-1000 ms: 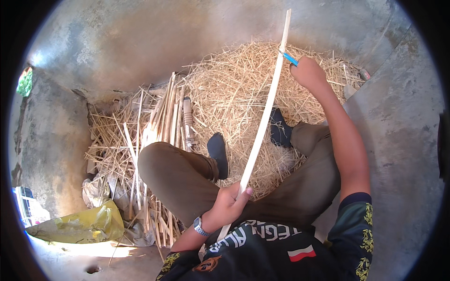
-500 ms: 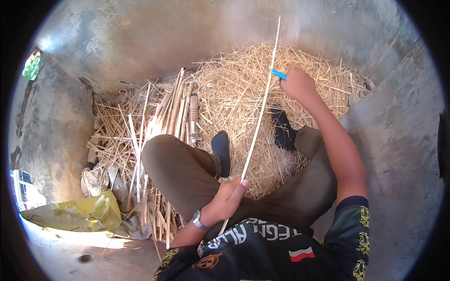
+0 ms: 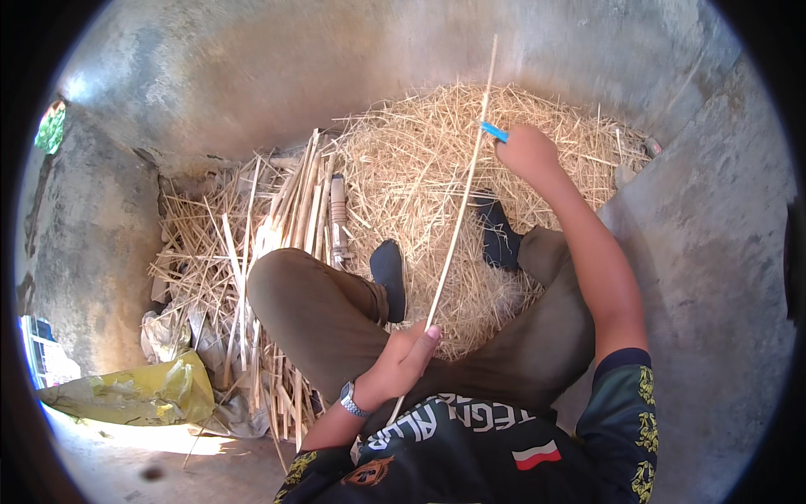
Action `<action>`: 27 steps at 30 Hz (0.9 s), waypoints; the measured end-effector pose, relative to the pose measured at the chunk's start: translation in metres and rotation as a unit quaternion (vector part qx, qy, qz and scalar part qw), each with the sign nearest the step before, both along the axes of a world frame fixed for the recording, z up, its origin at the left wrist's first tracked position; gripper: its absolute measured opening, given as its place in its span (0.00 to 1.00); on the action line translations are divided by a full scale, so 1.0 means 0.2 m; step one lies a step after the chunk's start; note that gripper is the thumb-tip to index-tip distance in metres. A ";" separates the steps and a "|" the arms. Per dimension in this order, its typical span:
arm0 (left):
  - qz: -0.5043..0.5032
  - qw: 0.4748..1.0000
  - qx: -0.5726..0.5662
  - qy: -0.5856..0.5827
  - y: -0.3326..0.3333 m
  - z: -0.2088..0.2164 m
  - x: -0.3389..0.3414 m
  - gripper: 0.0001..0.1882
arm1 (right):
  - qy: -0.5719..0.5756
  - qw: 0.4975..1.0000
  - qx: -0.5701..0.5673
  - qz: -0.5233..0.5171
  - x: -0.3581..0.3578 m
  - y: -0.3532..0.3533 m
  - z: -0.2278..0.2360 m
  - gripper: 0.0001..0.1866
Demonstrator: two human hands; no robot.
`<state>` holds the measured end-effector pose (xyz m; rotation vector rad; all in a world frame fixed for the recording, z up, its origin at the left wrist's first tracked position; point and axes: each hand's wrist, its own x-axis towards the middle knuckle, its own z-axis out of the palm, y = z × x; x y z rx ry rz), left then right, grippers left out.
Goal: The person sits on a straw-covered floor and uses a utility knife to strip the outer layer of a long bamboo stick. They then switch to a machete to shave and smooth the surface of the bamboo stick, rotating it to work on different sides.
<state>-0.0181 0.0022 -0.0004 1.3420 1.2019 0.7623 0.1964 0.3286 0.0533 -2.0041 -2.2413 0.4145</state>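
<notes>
A long, thin, pale bamboo strip (image 3: 457,227) runs slantwise from my lap up past the straw-like heap. Its lower part is gripped in my left hand (image 3: 405,357), thumb laid along it, above my crossed legs. Farther out, my right hand (image 3: 529,154) is closed around a slim blue tool (image 3: 494,131), whose tip touches or nearly touches the strip near its far end. Most of the tool is hidden in my fist, so its kind does not show. The strip's lower end rests near my shirt.
Thin shavings (image 3: 420,160) are heaped before my feet. On the left lie split bamboo pieces (image 3: 304,202) and a sheathed blade-like tool with a ringed brown case (image 3: 338,210). A yellow plastic sheet (image 3: 159,391) lies at lower left. Concrete walls (image 3: 336,67) close in the space.
The whole view has shifted slightly. Both hands keep nearly the same pose, with the blue tool still by the far part of the bamboo strip.
</notes>
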 end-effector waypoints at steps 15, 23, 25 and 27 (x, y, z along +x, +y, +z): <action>-0.090 0.990 -0.033 -0.099 -0.01 0.04 -0.01 0.25 | 0.027 0.997 0.030 -0.072 0.12 0.11 0.09 0.14; -0.004 0.985 -0.076 -0.156 -0.01 0.01 -0.04 0.23 | -0.023 0.996 0.047 0.078 -0.07 -0.18 0.08 0.15; 0.007 0.985 -0.071 -0.155 -0.02 0.03 -0.04 0.23 | -0.028 0.994 0.042 0.092 -0.10 -0.19 0.08 0.15; 0.008 0.984 -0.070 -0.163 -0.03 0.03 -0.03 0.23 | -0.006 0.996 0.021 0.085 -0.08 -0.16 0.12 0.15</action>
